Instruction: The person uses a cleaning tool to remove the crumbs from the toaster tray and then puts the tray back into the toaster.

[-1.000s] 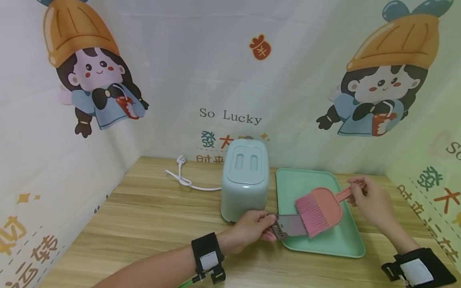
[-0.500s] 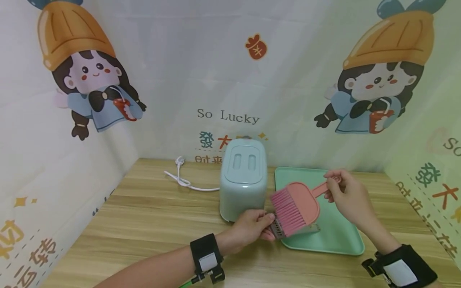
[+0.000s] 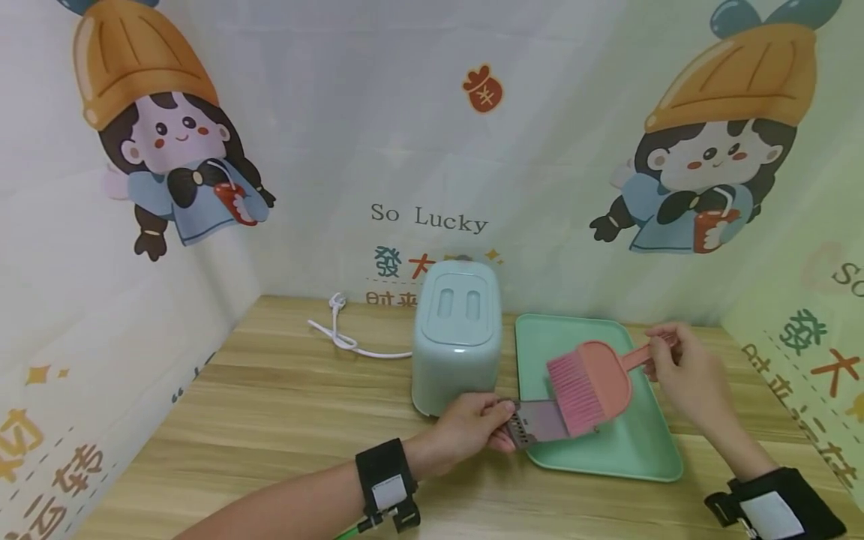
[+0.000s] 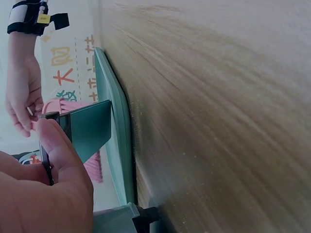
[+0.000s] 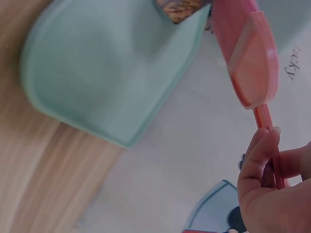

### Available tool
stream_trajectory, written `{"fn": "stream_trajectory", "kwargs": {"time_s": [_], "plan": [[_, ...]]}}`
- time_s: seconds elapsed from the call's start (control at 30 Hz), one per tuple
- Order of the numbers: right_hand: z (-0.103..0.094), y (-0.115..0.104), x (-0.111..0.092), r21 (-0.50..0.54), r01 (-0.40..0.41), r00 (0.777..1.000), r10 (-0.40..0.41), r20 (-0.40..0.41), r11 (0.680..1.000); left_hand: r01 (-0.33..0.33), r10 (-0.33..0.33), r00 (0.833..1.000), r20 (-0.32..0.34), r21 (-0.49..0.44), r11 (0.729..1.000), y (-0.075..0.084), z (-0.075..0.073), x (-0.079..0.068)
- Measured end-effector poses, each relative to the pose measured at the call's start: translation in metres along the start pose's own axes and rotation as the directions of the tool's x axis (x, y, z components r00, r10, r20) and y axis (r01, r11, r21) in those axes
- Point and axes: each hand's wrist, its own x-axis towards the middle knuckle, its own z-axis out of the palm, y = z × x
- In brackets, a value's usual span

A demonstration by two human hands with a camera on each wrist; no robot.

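In the head view, my left hand (image 3: 472, 426) pinches the perforated end of a flat metal crumb tray (image 3: 545, 420), thumb on top. The crumb tray reaches out over the near-left part of a light green tray (image 3: 637, 446). My right hand (image 3: 691, 379) grips the handle of a pink brush (image 3: 607, 381), its bristles over the crumb tray's far end and partly hiding it. Whether the bristles touch the metal, I cannot tell. From the right wrist, the brush (image 5: 255, 68) shows above the green tray, near some brown crumbs (image 5: 180, 9). A pale blue toaster (image 3: 459, 337) stands behind my left hand.
A white cord with a plug (image 3: 343, 341) lies on the wooden table (image 3: 290, 420) left of the toaster. Printed cloth (image 3: 337, 112) hangs close behind and at both sides of the table. The green tray's raised rim runs beneath the crumb tray.
Over the last second my right hand swept the brush left along the crumb tray, toward my left hand, then back right. The left hand and crumb tray have stayed nearly still.
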Motion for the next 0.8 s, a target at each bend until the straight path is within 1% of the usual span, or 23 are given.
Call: {"fn": "stream_trajectory", "kwargs": {"time_s": [0.1,0.23,0.3,0.37,0.53,0.8], "plan": [[0.000,-0.014,0.005,0.057,-0.012,1.000,0.012,0.000,0.998,-0.004,0.004,1.000,0.002,-0.014,1.000,-0.001,-0.002,0.000],[0.006,-0.038,0.009,0.159,0.010,0.999,-0.018,0.049,0.987,-0.017,0.017,1.000,-0.009,-0.025,1.000,-0.003,-0.003,0.001],[0.011,-0.046,0.009,0.176,0.031,0.997,-0.043,0.069,0.984,-0.019,0.019,1.000,-0.017,-0.026,0.999,-0.003,-0.004,0.001],[0.015,-0.050,0.008,0.168,0.048,0.995,-0.061,0.076,0.985,-0.015,0.014,1.000,-0.019,-0.027,1.000,-0.003,-0.003,0.001],[0.021,-0.044,0.003,0.131,0.062,0.997,-0.068,0.046,0.990,0.000,0.000,1.000,-0.012,-0.024,1.000,-0.003,-0.001,0.001],[0.012,-0.021,-0.003,0.043,0.041,0.999,-0.042,0.015,0.998,0.006,-0.006,1.000,-0.003,-0.021,1.000,-0.004,0.001,0.003]]}}
